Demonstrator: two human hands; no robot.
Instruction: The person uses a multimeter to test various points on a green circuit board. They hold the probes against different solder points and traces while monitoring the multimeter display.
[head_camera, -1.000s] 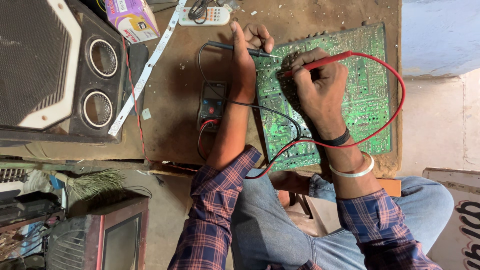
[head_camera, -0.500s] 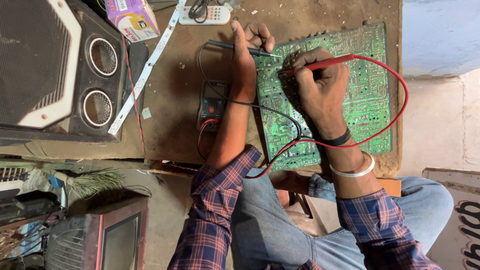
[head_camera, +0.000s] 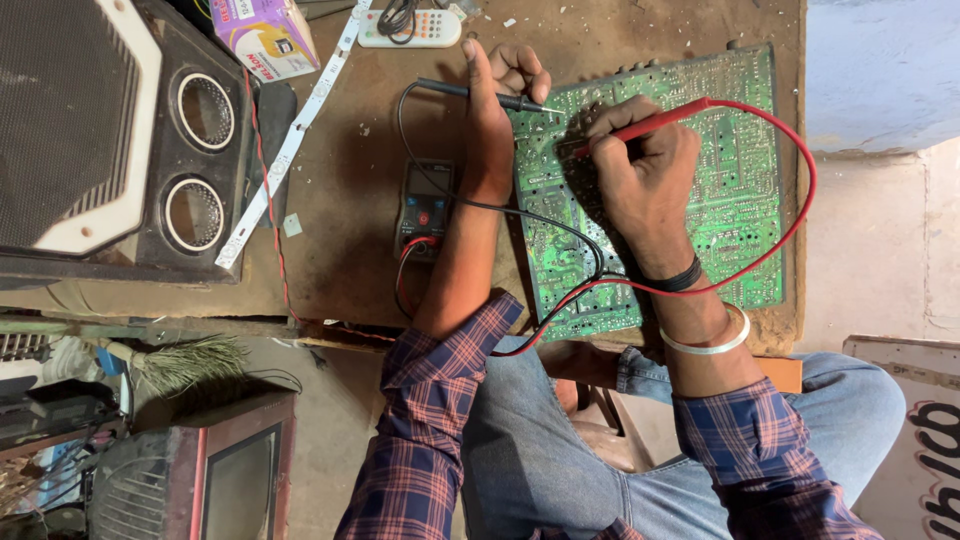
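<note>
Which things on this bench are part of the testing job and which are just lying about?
In use:
green circuit board
black probe, in the left hand
red probe, in the right hand
multimeter with its leads

Lying about:
speaker cabinet
LED strip
small cardboard box
white remote control

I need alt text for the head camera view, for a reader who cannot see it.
A seated person presses a black probe in the left hand and a red probe in the right hand onto a green circuit board; a multimeter lies beside it.
</note>
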